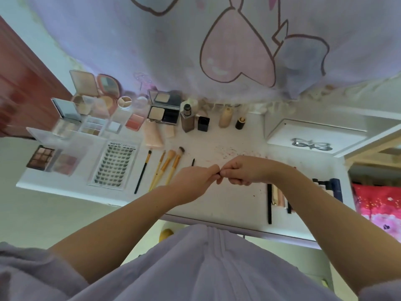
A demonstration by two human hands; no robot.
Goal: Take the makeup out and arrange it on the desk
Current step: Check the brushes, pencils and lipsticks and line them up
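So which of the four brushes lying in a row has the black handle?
The leftmost brush, beside the lash tray; it is the longest and thinnest, while the other three have yellow-orange handles.

Lilac pleated garment (208, 263), bare forearms

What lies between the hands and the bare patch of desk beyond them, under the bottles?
Nothing solid. The left hand and right hand pinch something small over the desk. Ahead there are only dark crumbs short of the bottles; the brushes lie off to the left.
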